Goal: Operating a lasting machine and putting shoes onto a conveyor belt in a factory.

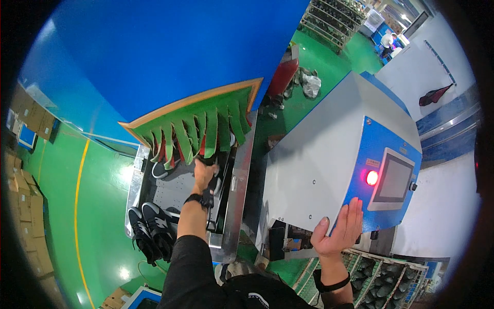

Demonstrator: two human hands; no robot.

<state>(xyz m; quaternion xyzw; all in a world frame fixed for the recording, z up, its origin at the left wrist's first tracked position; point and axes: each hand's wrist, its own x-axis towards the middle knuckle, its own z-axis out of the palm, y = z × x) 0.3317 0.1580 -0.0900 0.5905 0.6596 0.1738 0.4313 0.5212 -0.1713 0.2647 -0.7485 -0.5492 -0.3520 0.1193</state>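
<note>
My left hand (204,174) reaches to the mouth of the blue machine, just below the green strip curtain (190,129). Its fingers curl closed around a dark shoe (218,177), which the hand and the strips partly hide. Another grey and black shoe (163,170) lies to its left under the strips, on the perforated grey conveyor bed (177,186). A pair of black and grey sneakers (152,229) sits at the bed's near left corner. My right hand (339,229) is open, its fingers extended against the lower edge of a blue control panel (368,206).
The panel carries a lit red button (372,178) and a dark touchscreen (395,178). Brown cartons (31,216) are stacked at the far left. A rack of dark shoe-shaped items (381,278) stands at the lower right. Another person (388,41) is in the distance.
</note>
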